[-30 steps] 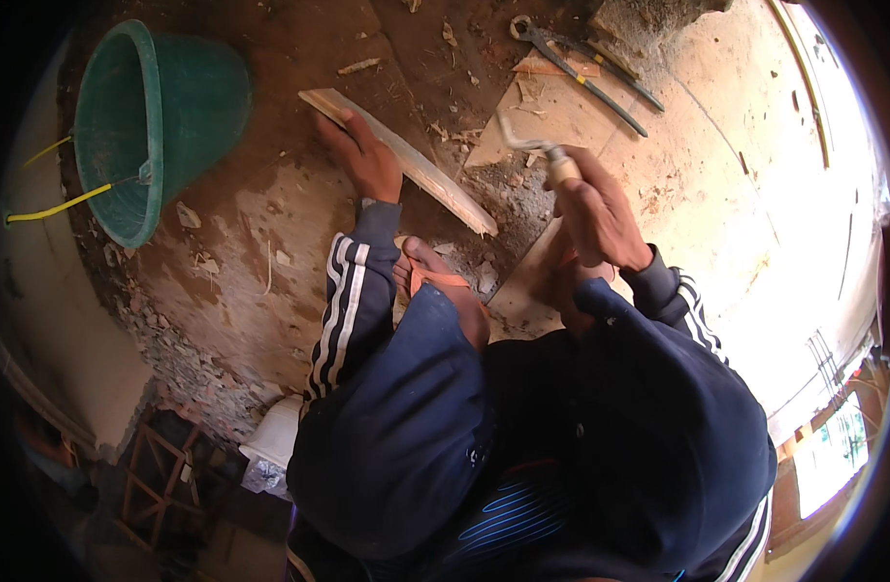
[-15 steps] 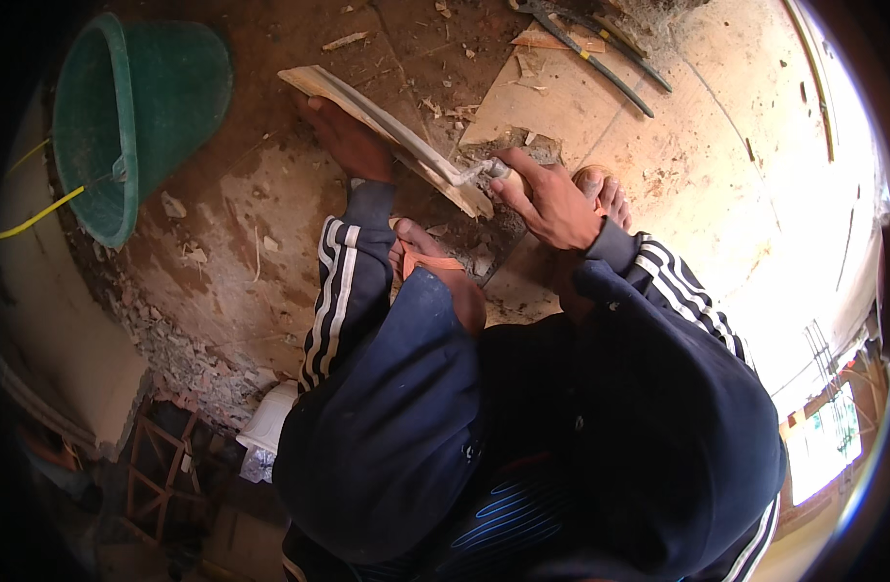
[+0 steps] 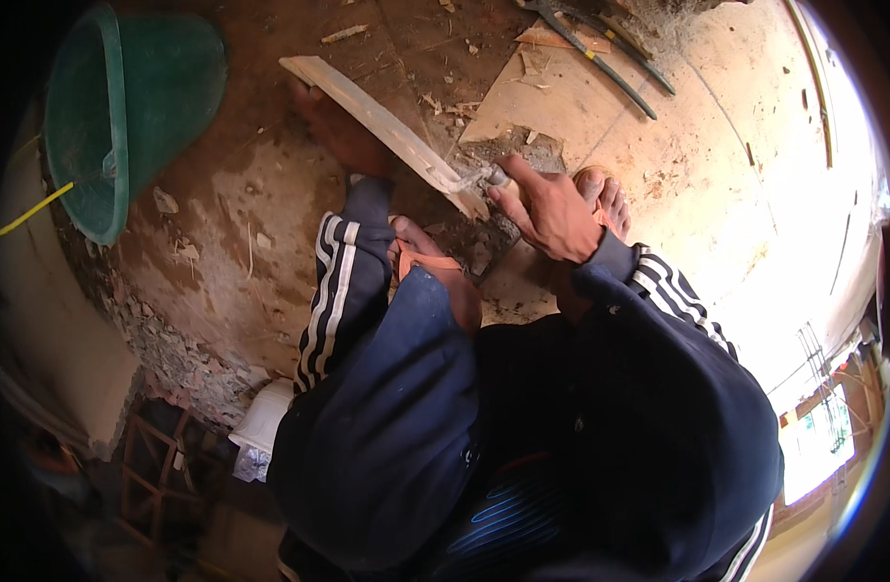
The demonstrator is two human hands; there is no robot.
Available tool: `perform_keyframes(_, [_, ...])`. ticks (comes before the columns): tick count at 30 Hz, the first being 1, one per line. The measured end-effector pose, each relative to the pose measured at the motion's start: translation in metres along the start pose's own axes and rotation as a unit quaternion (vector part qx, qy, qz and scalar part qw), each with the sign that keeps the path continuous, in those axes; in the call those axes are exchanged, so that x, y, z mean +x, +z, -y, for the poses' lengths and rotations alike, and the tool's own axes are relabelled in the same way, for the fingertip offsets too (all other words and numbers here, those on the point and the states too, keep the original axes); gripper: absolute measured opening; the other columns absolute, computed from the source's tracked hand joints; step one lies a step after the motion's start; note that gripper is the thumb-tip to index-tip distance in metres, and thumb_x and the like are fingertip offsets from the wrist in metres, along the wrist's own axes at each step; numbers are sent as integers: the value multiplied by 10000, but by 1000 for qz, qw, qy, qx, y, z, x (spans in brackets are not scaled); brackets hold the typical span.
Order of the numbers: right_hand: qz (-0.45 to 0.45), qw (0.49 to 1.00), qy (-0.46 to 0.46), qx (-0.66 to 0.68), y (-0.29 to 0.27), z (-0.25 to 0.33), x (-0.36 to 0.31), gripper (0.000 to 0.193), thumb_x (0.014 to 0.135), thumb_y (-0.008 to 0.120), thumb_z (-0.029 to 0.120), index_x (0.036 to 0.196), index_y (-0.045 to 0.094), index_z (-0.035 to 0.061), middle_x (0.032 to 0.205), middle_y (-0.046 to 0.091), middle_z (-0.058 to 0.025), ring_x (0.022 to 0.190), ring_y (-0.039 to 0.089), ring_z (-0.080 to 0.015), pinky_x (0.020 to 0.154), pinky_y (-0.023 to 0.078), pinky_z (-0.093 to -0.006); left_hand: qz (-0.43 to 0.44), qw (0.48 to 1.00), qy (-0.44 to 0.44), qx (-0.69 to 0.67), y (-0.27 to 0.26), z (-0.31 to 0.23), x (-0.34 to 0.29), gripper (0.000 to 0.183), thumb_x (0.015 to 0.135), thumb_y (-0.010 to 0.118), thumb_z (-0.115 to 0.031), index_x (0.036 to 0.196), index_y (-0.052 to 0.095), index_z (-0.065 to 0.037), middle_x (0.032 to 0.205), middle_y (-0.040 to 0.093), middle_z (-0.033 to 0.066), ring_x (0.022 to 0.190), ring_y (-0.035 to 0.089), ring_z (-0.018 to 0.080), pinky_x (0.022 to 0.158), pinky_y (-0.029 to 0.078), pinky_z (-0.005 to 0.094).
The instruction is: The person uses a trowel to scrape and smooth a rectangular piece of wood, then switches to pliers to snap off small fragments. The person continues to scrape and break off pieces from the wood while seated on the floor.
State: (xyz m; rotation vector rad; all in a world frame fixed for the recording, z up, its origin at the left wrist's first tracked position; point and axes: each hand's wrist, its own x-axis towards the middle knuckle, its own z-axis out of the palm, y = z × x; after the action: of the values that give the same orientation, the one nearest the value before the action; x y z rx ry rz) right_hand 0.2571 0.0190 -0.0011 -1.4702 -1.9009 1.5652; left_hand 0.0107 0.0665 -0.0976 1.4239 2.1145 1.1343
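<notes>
My left hand (image 3: 346, 134), in shadow, is closed on the back of a long, narrow strip of tile (image 3: 382, 128); its fingers are partly hidden. The strip is tilted on edge above the floor, with a pale, rough face towards the right. My right hand (image 3: 555, 215) grips the light handle of a trowel (image 3: 501, 181). The trowel's bent metal neck is smeared with grey mortar and sits at the strip's near right end. Its blade cannot be made out clearly against the strip.
A green bucket (image 3: 168, 92) lies tipped at the left, with a yellow strip (image 3: 35, 209) at its mouth. Long-handled cutters (image 3: 600, 63) lie on pale floor tile (image 3: 522, 102) at the far right. Chips and rubble are scattered around. My sandalled feet (image 3: 425, 254) flank the work.
The strip has tipped, showing more of its rough face. My right hand and the trowel have shifted slightly along its near end. My left hand stays behind the strip.
</notes>
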Motion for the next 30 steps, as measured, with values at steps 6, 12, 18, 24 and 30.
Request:
perform_keyframes(6, [29,999,30,-28,-8,0,-7,380,941,582,281,1230,534,39,732,643,-214,706,648,-397,662,497,-407,-16,987,159,27,9,41,-13,684,1011,298,-487,1470,217,14,1487,251,269,1347,316,419,1114,274,435])
perform_keyframes(12, [12,1000,-5,23,-2,-7,0,331,920,603,310,1050,558,8,552,557,-165,548,603,-327,558,480,-408,-35,997,71,-14,7,7,-10,699,1016,261,-510,1469,221,21,1451,301,273,1321,355,381,1089,290,419])
perform_keyframes(18, [188,942,137,241,-16,-21,19,426,918,589,371,1026,580,-41,585,542,-159,515,522,-219,545,441,-368,-33,996,-45,-64,3,-22,-14,696,1020,247,-512,1464,232,23,1416,355,256,1287,392,343,1081,289,402])
perform_keyframes(24, [117,991,28,65,-20,-24,26,443,930,552,392,1064,604,-27,732,606,-217,669,619,-326,637,473,-417,-23,951,-133,-278,-6,-11,37,644,1019,297,-486,1419,316,18,1393,402,194,1263,425,283,1081,303,392])
perform_keyframes(30, [131,983,57,113,-8,-28,25,320,935,589,272,1013,572,-38,719,572,-128,677,530,-158,637,456,-344,-98,882,-232,-399,5,-1,66,532,1009,406,-393,1273,437,68,1260,491,205,1153,524,261,1050,356,391])
